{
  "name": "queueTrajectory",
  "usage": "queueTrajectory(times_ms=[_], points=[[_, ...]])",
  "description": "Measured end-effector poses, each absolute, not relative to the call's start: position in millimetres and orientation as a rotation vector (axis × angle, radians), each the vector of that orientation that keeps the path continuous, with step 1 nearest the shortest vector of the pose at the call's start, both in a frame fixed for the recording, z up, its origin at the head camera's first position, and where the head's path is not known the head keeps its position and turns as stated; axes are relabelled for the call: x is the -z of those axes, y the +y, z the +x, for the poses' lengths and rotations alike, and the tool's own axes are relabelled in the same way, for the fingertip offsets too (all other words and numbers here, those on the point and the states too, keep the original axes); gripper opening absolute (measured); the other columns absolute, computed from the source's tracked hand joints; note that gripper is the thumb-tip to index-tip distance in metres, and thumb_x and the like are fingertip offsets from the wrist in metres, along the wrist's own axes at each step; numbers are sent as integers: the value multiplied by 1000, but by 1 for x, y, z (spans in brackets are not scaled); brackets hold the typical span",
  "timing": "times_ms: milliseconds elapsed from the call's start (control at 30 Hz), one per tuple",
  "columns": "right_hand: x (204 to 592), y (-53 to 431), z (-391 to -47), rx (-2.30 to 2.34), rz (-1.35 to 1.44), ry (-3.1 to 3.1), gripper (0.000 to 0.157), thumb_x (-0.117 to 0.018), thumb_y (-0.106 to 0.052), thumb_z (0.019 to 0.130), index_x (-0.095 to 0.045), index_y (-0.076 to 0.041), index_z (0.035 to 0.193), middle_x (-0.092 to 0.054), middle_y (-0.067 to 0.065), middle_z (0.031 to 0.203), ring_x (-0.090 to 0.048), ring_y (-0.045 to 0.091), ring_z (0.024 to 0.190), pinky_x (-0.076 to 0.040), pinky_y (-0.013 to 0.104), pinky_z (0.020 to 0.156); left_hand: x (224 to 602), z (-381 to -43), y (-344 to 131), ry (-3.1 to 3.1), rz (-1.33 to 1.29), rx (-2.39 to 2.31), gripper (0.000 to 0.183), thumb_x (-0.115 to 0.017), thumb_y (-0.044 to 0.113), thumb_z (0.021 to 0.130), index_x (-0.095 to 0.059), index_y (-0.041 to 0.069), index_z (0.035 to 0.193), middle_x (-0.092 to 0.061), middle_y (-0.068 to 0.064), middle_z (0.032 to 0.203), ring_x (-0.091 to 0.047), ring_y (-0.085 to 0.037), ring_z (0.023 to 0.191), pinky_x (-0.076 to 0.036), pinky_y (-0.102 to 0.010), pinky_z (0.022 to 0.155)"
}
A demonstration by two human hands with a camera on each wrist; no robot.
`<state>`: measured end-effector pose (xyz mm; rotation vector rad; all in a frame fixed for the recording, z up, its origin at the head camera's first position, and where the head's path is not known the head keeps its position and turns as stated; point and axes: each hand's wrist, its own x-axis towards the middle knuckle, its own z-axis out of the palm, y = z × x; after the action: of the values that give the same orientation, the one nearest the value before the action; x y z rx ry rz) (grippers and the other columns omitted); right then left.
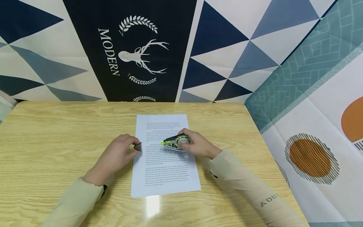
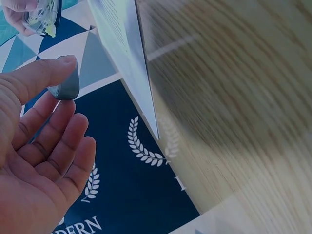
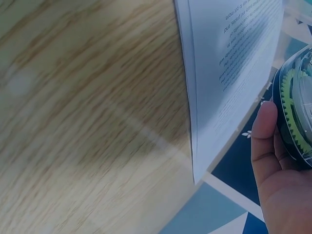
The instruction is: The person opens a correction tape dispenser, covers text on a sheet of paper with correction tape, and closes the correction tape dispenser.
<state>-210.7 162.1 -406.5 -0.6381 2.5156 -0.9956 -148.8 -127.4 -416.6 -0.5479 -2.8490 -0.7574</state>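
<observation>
A correction tape dispenser point(image 1: 173, 142), clear with green and black parts, is held in my right hand point(image 1: 197, 144) above the printed sheet point(image 1: 167, 186). Its yellow-green tip points left. Between thumb and fingers my left hand point(image 1: 120, 153) pinches a small dark grey cap point(image 1: 137, 146) over the sheet's left edge. In the left wrist view that cap point(image 2: 68, 85) sits at the thumb tip, with the other fingers loosely bent below. Seen from the right wrist, the dispenser point(image 3: 295, 107) shows its green toothed wheel, cut off by the frame edge.
The paper lies on a wood-grain table point(image 1: 71, 126); a second sheet edge shows beneath it in the right wrist view. Behind the table hangs a patterned cloth point(image 1: 221, 53) with triangles and a deer head. Another patterned cloth point(image 1: 326, 126) hangs on the right.
</observation>
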Motion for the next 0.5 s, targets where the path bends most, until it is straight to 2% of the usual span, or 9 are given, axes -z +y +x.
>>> queueTrajectory(times_ms=[500], points=[[408,160,-210,1002,-660,2505,25,-59,-25,90,-55,-19,114,-62,1,109,-55,14,86,-44,32,79,416,-149,-114,-2819,-611,732,24,-76,8,75,-65,6,96,-64,-2,91,-58,-19,87,-48,-36,78]])
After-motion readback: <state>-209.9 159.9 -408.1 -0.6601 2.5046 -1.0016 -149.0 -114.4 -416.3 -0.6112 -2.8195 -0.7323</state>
